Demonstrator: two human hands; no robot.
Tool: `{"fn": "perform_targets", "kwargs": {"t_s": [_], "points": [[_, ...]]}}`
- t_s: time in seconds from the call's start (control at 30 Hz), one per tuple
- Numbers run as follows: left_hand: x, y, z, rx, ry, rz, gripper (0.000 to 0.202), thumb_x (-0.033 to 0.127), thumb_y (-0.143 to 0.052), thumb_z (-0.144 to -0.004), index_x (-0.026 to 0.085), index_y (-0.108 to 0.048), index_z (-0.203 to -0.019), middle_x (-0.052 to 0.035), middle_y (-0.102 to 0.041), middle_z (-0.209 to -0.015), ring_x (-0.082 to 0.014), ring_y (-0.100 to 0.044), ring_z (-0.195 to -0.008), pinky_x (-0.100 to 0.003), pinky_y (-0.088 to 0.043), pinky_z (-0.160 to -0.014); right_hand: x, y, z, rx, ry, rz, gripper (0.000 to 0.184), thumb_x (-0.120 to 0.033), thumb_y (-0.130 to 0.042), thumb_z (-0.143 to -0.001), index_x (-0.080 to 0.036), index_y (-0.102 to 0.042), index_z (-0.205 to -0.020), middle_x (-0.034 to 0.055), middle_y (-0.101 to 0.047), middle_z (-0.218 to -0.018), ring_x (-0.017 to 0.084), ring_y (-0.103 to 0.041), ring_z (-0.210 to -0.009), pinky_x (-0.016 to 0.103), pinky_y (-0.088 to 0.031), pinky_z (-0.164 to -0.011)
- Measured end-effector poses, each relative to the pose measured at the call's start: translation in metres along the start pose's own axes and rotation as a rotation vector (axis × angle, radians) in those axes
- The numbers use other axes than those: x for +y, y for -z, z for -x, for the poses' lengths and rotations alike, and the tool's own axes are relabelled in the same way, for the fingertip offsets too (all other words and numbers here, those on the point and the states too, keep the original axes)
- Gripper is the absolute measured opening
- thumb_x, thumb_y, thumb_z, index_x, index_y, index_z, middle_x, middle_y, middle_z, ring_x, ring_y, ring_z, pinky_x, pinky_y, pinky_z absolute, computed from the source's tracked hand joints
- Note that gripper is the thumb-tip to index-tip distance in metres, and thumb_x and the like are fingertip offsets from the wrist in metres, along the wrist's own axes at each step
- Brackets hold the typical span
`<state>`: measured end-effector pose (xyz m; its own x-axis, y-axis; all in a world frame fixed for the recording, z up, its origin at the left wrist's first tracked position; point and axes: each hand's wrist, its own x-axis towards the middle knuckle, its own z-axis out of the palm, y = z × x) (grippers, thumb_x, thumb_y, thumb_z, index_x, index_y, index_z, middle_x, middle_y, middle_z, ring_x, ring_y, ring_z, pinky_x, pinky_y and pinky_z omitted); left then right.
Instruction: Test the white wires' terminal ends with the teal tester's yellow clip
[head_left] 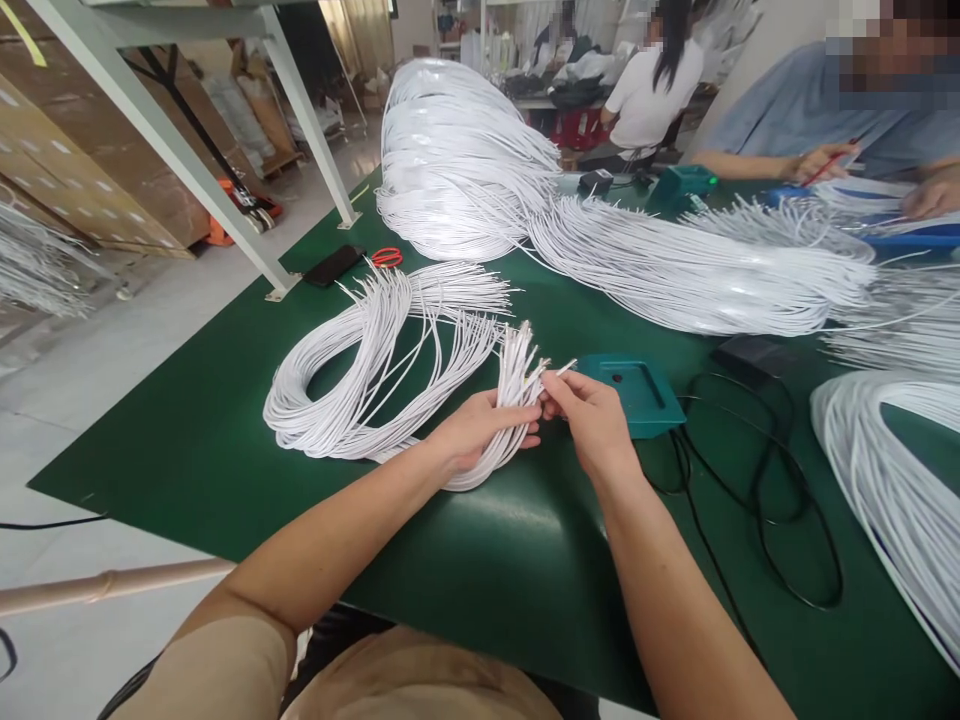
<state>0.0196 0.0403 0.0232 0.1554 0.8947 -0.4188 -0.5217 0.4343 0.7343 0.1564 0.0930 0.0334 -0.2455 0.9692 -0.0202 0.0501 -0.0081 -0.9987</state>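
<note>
My left hand (487, 430) is wrapped round a thick bundle of white cables (514, 375), their stripped ends pointing up and away from me. Beside it, my right hand (585, 410) pinches the end of a single white cable (564, 368) between thumb and forefinger, close to the bundle's tips. From my left hand the bundle curves back into a loose coil of white cables (300, 400) lying on the green table. Just beyond my right hand sits a teal device (637, 395) with a recessed top, partly hidden by that hand.
Large heaps of white cable (457, 160) lie at the back, with another coil (862, 440) at the right. Black cords (765, 520) loop beside the device. Red-handled scissors (387, 258) and a black phone (334, 265) lie near a metal table leg (281, 285). A co-worker (795, 110) sits across.
</note>
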Motion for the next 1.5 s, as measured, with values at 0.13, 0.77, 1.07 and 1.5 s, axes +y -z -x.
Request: {"fn": "perform_targets", "kwargs": {"t_s": [0.13, 0.77, 1.07, 1.5], "points": [[-0.006, 0.009, 0.004, 0.03, 0.034, 0.035, 0.034, 0.03, -0.085, -0.063, 0.01, -0.067, -0.084, -0.0034, -0.063, -0.075, -0.0069, -0.058, -0.063, -0.02, -0.049, -0.06, 0.012, -0.005, 0.008, -0.005, -0.066, -0.115, 0.036, -0.051, -0.076, -0.066, -0.017, -0.064, -0.063, -0.0023, -0.055, -0.058, 0.009, -0.047, -0.052, 0.025, -0.042, -0.054], [-0.017, 0.003, 0.019, -0.009, -0.079, -0.19, 0.029, 0.026, -0.082, -0.065, 0.013, -0.058, -0.076, -0.0024, -0.064, -0.071, -0.0098, -0.055, -0.063, -0.025, -0.04, -0.063, 0.001, 0.001, 0.016, 0.046, -0.172, -0.429, 0.024, -0.038, -0.077, -0.071, -0.015, -0.07, -0.071, -0.0056, -0.043, -0.052, 0.005, -0.034, -0.045, 0.021, -0.034, -0.041], [-0.021, 0.009, 0.014, 0.043, -0.089, -0.185, 0.031, 0.029, -0.083, -0.064, 0.014, -0.059, -0.078, -0.0023, -0.065, -0.072, -0.0095, -0.057, -0.065, -0.023, -0.041, -0.063, 0.007, 0.0, 0.017, 0.061, -0.184, -0.244, 0.031, -0.045, -0.078, -0.07, -0.017, -0.064, -0.075, -0.0062, -0.049, -0.054, 0.006, -0.039, -0.04, 0.022, -0.038, -0.038], [-0.004, 0.033, -0.008, 0.092, -0.126, -0.161, 0.03, 0.028, -0.083, -0.062, 0.012, -0.071, -0.085, -0.0077, -0.071, -0.093, -0.0187, -0.065, -0.091, -0.039, -0.042, -0.1, 0.002, 0.008, 0.014, -0.095, -0.193, -0.567, 0.025, -0.038, -0.077, -0.073, -0.016, -0.067, -0.069, -0.0038, -0.05, -0.057, 0.005, -0.037, -0.045, 0.02, -0.035, -0.041]]}}
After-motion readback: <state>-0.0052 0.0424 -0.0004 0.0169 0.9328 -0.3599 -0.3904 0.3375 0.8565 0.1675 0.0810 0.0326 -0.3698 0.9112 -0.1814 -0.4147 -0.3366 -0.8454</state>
